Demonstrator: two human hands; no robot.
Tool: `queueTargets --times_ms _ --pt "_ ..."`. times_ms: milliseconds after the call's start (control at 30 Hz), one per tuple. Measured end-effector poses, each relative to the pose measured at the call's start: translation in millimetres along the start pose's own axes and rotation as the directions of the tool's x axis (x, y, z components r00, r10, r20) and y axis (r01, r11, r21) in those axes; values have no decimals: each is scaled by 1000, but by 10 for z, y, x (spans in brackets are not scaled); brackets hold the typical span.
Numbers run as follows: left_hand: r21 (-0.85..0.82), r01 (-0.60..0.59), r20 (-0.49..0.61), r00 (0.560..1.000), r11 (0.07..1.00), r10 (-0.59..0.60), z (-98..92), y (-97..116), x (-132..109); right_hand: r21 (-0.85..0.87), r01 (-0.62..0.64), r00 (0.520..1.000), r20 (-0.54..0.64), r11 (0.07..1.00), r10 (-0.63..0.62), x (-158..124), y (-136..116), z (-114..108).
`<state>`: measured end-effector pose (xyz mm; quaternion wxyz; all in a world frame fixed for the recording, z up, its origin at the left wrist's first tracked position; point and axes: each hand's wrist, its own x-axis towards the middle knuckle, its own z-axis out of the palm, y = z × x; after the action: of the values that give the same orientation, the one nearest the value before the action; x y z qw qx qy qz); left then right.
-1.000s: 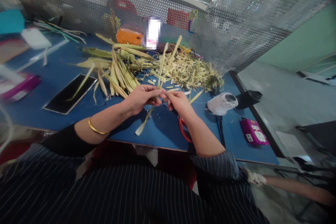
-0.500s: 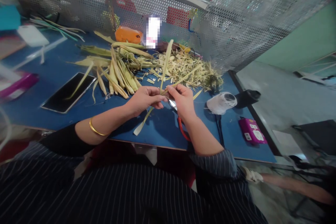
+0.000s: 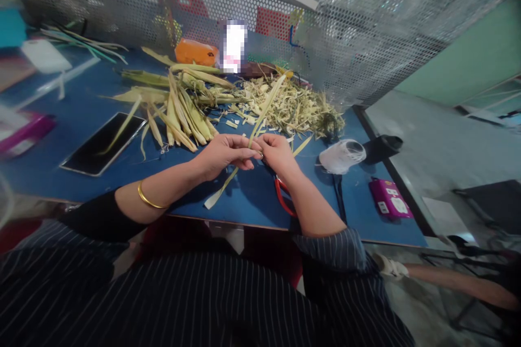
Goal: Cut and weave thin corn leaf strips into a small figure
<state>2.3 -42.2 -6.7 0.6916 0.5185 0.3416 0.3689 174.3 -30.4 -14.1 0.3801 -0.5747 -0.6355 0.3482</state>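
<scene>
The long leaf strip (image 3: 267,105) leans away and a bit right from the left hand (image 3: 222,155), whose fingers pinch it, and the right hand (image 3: 280,156) is just beside, but I cannot tell what its fingers hold.

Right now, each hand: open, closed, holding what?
Left hand: closed, pinching a leaf strip.
Right hand: fingers closed beside the left's; what its grip holds can't be told.

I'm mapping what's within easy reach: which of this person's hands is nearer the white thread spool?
The right hand: the white thread spool lies to its right. The left hand is farther, on the right hand's other side.
</scene>
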Motion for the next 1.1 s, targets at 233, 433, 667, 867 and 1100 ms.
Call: queueTargets --times_ms 233,433,667,867,1100 --pt "-224 -67 -150 988 972 34 -39 68 22 -128 411 906 -58 903 -420 -84 -154 -119" --pt "-289 -133 -142 985 948 95 -23 52 10 322 108 975 152 941 -164 -86 -131 -110" --pt "-131 -56 -45 998 990 50 -10 22 -7 552 -76 990 143 830 -4 -57 -72 -32" --pt "-111 -87 -89 993 990 78 31 14 1 380 220 974 -137 899 -180 -88 -136 -29" --pt "-81 -92 -41 995 992 89 48 38 -14 95 392 903 -228 915 -363 -123 -163 -51"
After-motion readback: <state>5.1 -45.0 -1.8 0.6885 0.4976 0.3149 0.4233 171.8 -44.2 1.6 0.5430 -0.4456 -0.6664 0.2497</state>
